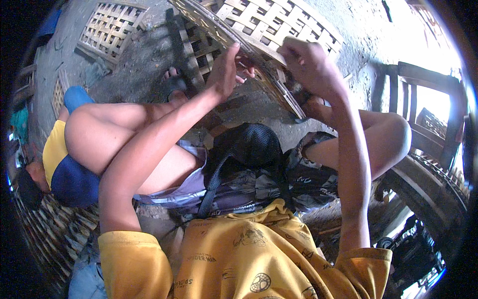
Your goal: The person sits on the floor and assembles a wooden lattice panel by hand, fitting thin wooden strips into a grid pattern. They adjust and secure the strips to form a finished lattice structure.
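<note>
A woven bamboo panel (264,22) with a rimmed edge stands tilted in front of me, its bundled-strip edge running down toward my right foot. My left hand (225,74) is at the near side of this edge, thumb raised against it and fingers curled around it. Just beyond the edge, my right hand (311,65) is raised with its fingers bent into a closed shape. Whatever it may hold is too small or hidden to make out. Both hands are above my crossed, bare legs.
Another woven bamboo piece (112,30) lies on the dirt ground at the far left. A wooden frame with slats (430,109) stands at the right. Someone in a yellow and blue garment (72,174) sits close on my left. A black mesh bag or cap (249,149) rests in my lap.
</note>
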